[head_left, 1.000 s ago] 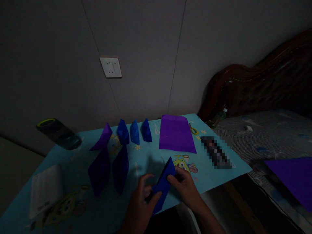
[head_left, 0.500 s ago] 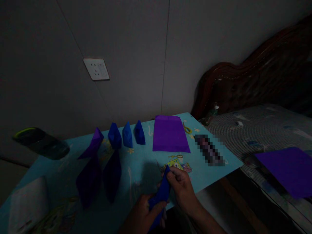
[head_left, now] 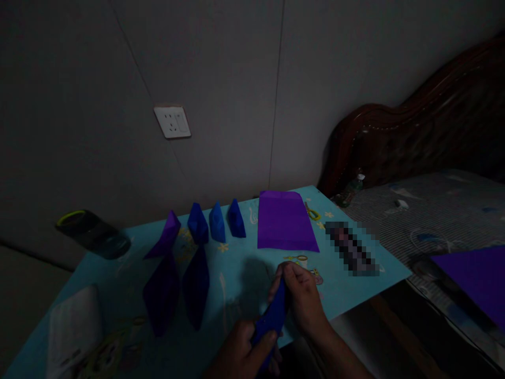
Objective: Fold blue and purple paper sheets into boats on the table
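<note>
A folded blue paper (head_left: 273, 317) is held between both hands over the front edge of the light blue table (head_left: 236, 279). My left hand (head_left: 246, 347) grips its lower end, thumb on top. Around its upper tip my right hand (head_left: 302, 292) is closed, with thumb and fingers pinching. Several folded paper boats stand to the left, among them a purple one (head_left: 168, 231), a lighter blue one (head_left: 217, 223) and a dark one (head_left: 196, 289). Behind my hands lies a purple sheet (head_left: 286, 221) with crease lines.
A dark cup (head_left: 94, 235) and a pale box-like object (head_left: 74, 329) are at the left. Yellow scissors (head_left: 313, 212) and a pixelated item (head_left: 351, 248) lie at the right. Beyond are a bed with a bottle (head_left: 356, 184) and another purple sheet (head_left: 473, 284).
The whole scene has shifted right in view as the camera turned a little left. Both hands still hold the blue paper, and my right fingers now cover more of its tip.
</note>
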Demonstrator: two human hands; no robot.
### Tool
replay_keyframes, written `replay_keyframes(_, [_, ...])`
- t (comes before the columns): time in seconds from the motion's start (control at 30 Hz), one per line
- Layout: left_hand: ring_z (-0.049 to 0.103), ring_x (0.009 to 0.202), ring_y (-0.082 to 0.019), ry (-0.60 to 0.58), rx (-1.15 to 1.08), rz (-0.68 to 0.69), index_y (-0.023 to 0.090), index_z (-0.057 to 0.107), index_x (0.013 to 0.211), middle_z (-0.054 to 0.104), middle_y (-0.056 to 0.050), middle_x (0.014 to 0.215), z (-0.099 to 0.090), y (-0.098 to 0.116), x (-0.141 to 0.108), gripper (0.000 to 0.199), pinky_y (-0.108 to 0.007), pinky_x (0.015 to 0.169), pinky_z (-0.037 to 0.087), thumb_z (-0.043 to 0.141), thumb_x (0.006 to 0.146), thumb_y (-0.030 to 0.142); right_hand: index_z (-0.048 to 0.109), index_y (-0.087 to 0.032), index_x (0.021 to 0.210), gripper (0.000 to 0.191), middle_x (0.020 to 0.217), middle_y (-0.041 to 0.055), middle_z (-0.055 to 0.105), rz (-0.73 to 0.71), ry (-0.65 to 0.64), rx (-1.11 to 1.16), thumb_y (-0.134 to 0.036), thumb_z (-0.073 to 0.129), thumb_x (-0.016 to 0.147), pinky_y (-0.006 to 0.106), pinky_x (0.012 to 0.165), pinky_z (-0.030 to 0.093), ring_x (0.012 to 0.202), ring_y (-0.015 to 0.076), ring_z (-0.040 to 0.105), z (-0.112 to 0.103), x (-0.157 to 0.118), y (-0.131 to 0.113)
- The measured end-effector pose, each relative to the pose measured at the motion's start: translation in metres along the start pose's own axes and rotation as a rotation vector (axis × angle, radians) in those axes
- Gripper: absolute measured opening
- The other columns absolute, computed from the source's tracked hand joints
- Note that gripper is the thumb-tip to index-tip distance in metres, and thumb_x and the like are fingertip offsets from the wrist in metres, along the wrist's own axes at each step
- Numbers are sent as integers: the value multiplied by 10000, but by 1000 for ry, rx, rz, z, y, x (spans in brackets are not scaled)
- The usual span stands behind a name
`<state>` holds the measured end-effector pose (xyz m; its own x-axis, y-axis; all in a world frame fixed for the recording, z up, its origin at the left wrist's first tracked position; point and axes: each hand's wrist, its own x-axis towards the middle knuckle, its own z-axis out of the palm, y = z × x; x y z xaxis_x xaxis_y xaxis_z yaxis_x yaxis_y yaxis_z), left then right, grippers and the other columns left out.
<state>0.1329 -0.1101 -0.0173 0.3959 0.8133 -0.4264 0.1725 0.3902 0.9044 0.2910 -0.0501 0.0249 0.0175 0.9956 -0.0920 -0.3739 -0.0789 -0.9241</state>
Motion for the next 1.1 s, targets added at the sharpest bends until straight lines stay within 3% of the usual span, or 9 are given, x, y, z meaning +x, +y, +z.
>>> replay_keyframes(0.17, [671,613,-190,35,26,26,207,655,1083,716,-40,702,-7,1,-23,455,-305,606,538,537,874,594,669,-167,866,514,572,15,693,-7,150,31,-655,740,719,203,399,455,443,142,614,10,3,-3])
replay_keyframes(0.27, [556,424,-120,67,44,8,173,620,1080,676,-14,627,-8,-2,-27,509,-224,419,421,450,901,618,695,-157,999,562,719,59,750,80,33,6,-642,751,720,234,448,500,522,164,659,20,-4,7])
replay_keyframes(0.37, [468,334,-82,69,31,3,127,555,1105,678,-21,648,-8,-5,-28,556,-187,320,303,403,901,622,719,-130,918,534,744,93,757,165,-105,-34,-634,740,744,254,481,515,569,185,683,29,-14,20])
replay_keyframes(0.5, [444,310,-74,53,5,27,142,555,1024,639,10,610,-8,-5,-35,471,-178,292,309,463,881,581,709,-130,801,539,686,94,743,181,-73,-1,-657,761,700,249,459,490,560,198,680,38,-21,27])
replay_keyframes(0.6, [419,300,-74,140,-8,77,162,571,962,562,51,517,-7,-4,-40,431,-176,297,300,480,889,577,706,-142,811,519,670,69,735,192,-86,24,-640,783,686,229,458,473,541,173,659,43,-22,26])
replay_keyframes(0.73, [365,278,-66,221,-7,120,173,556,837,519,55,468,-5,0,-40,462,-177,277,229,447,892,619,709,-145,843,463,698,50,735,170,-207,-29,-600,743,765,217,438,442,476,126,592,45,-27,29])
replay_keyframes(0.93, [404,296,-67,214,-23,172,173,540,748,509,43,475,2,0,-36,505,-165,281,270,427,893,644,704,-141,797,456,716,63,738,172,-193,9,-596,737,774,231,488,460,571,164,652,43,-34,38])
replay_keyframes(1.0, [465,330,-80,247,-45,196,147,583,823,541,27,515,3,-3,-36,536,-170,308,326,414,900,650,714,-144,840,475,774,75,753,182,-221,19,-617,712,785,255,539,499,644,192,683,43,-32,40])
replay_keyframes(1.1, [571,417,-123,267,-68,210,115,553,1207,629,-6,648,0,-5,-36,597,-215,385,452,416,917,620,728,-159,975,509,952,103,768,137,-203,-88,-638,659,818,331,724,561,854,246,712,42,-29,42])
